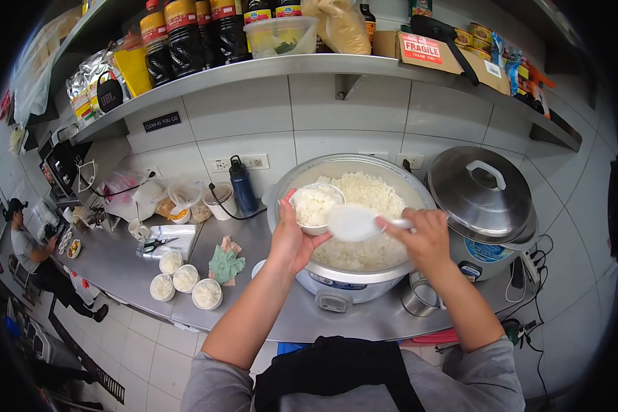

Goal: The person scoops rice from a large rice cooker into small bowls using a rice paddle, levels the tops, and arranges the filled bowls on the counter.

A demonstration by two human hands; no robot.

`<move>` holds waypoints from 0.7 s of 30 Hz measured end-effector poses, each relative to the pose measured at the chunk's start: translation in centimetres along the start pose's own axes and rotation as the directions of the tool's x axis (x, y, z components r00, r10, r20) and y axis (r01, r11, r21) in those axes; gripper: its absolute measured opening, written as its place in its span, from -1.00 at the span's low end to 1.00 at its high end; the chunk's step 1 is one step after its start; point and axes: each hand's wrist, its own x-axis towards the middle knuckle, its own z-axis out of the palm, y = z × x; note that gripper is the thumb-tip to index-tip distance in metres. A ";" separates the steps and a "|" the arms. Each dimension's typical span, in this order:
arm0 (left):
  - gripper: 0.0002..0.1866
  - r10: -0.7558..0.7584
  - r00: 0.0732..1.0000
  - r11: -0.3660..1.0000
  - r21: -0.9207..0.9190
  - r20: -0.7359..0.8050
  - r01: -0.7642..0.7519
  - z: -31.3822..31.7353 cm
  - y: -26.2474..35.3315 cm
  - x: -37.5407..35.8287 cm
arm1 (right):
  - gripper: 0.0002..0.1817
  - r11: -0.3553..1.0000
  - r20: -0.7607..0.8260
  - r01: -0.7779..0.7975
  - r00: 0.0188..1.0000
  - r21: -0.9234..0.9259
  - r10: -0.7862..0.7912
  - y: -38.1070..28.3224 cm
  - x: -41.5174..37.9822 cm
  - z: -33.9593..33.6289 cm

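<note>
My left hand (294,235) is wrapped round a white cup of rice (316,204), held over the left side of a large rice cooker (333,292). In my right hand (421,237) is a white rice paddle (353,223), its broad blade right at the cup's rim. Cooked rice (367,196) fills the cooker's pot below both hands. On the counter to the left stand several filled cups of rice (207,294) in a cluster. A crumpled green cloth (226,264) lies between them and the cooker.
A second rice cooker with a metal lid (475,196) stands at the right, and a metal pot (419,302) sits before it. Scissors (159,244) lie on plastic bags at left. A blue bottle (242,184) stands by the wall. Another person (31,240) works farther left. A loaded shelf (268,69) spans overhead.
</note>
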 end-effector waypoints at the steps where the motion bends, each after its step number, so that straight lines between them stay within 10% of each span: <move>1: -0.39 -0.021 1.000 0.999 0.035 0.011 0.021 0.1 0.3 -0.5 | -0.44 0.997 -0.013 -0.050 0.999 -0.057 0.049 1.0 -0.2 -0.1; 14: -0.39 -0.081 0.996 0.992 -0.092 0.026 0.084 -2.9 1.7 -2.3 | -0.43 0.999 -0.096 -0.034 0.995 -0.021 0.032 -3.8 0.3 1.6; 18: -0.38 -0.080 0.997 0.987 -0.139 -0.009 0.077 -6.5 2.6 -3.8 | -0.37 0.882 0.122 -0.461 0.885 0.101 0.449 -2.4 -0.5 3.0; 21: -0.35 -0.094 0.995 0.985 -0.145 -0.027 0.089 -9.7 3.3 -7.1 | -0.36 0.838 0.221 -0.515 0.851 0.180 0.476 -2.7 -2.2 2.3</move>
